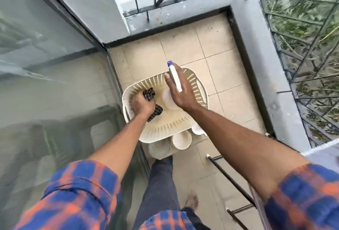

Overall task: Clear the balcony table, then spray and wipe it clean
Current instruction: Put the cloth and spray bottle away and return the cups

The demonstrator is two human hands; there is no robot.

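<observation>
A cream plastic basket (199,90) with slotted walls stands on the balcony floor in the middle of the view. My left hand (142,105) is inside it, closed around a dark checked cloth (149,94). My right hand (181,90) hovers over the basket, gripping a white spray bottle (175,78) with a blue nozzle that points away from me. A pale round thing lies in the basket under my right hand, mostly hidden. The table itself is not clearly in view.
Cream cups or bowls (181,140) sit just below the basket's near rim. A glass sliding door (55,82) runs along the left. A grey parapet (266,60) with a metal railing is on the right. Dark metal bars (231,178) cross the tiled floor near my feet.
</observation>
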